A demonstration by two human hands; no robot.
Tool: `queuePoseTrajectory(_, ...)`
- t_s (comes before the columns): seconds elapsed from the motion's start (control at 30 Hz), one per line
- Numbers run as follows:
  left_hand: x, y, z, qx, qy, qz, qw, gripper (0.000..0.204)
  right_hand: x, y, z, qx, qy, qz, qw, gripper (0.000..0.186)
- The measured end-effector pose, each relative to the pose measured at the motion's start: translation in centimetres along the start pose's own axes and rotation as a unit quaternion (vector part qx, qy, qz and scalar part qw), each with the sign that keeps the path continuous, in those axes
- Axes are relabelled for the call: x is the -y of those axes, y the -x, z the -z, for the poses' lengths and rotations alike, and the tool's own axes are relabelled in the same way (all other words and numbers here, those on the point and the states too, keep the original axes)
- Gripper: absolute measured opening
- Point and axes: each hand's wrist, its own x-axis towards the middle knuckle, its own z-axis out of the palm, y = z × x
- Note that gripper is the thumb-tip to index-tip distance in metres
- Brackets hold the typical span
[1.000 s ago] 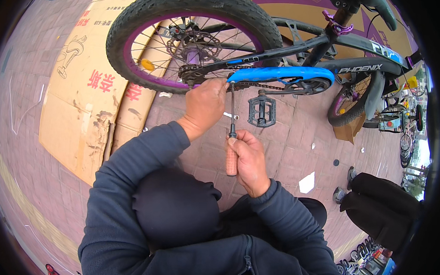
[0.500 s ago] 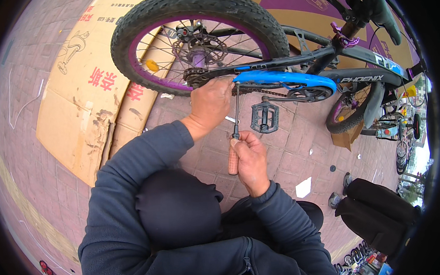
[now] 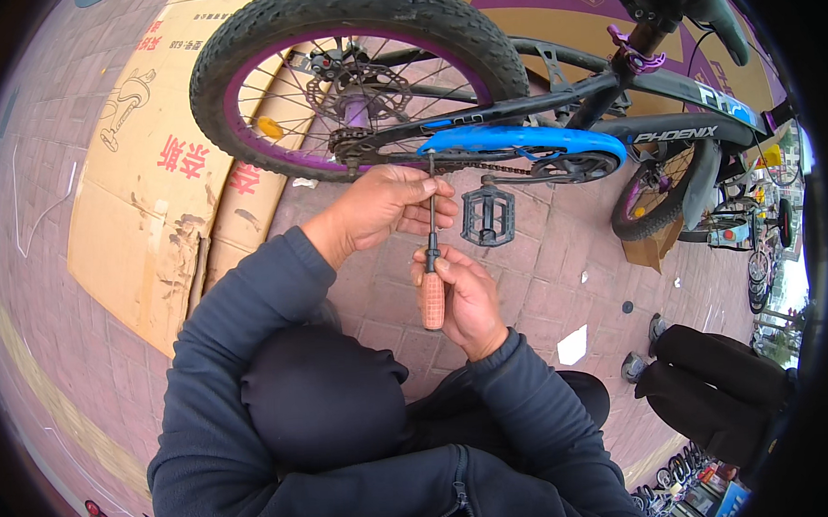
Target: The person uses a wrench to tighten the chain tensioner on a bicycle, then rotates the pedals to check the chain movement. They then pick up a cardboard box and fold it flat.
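Observation:
My right hand (image 3: 470,302) is closed around the handle of a screwdriver (image 3: 432,294) with a reddish-brown checkered grip and a long thin shaft. Its tip points away from me, at the rear end of a blue chain guard (image 3: 528,143) on a bicycle. Just below that guard, my left hand (image 3: 376,207) has its thumb and fingers about the shaft. Whether the tip sits in a screw is too small to tell. Behind my left hand are the fat rear tyre (image 3: 209,92) and its spoked purple rim.
A black pedal (image 3: 488,217) hangs right of my hands. Flattened cardboard (image 3: 139,222) lies on the brick paving at left, with a purple-and-brown carton (image 3: 552,21) behind the bicycle. A person's dark trouser legs (image 3: 710,385) and shoes are at lower right.
My left hand has come off the rear end of the chain guard, back toward me, and onto the screwdriver shaft. My right hand keeps its hold on the handle. The view has shifted slightly.

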Motion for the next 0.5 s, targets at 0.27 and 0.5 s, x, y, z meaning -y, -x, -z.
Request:
queuePoseTrajectory(0.27, 0.9, -0.5, -0.1, -0.062, -0.058, -0.025, 0.996, 0.024, 0.0, 0.0, 0.9, -0.014, 0.085, 0.002, 0.996, 0.025)
queuePoseTrajectory(0.5, 1.2, -0.5, -0.1, -0.050, -0.058, -0.035, 0.996, 0.023, 1.2, 0.0, -0.1, -0.060, 0.233, 0.002, 0.971, 0.018)
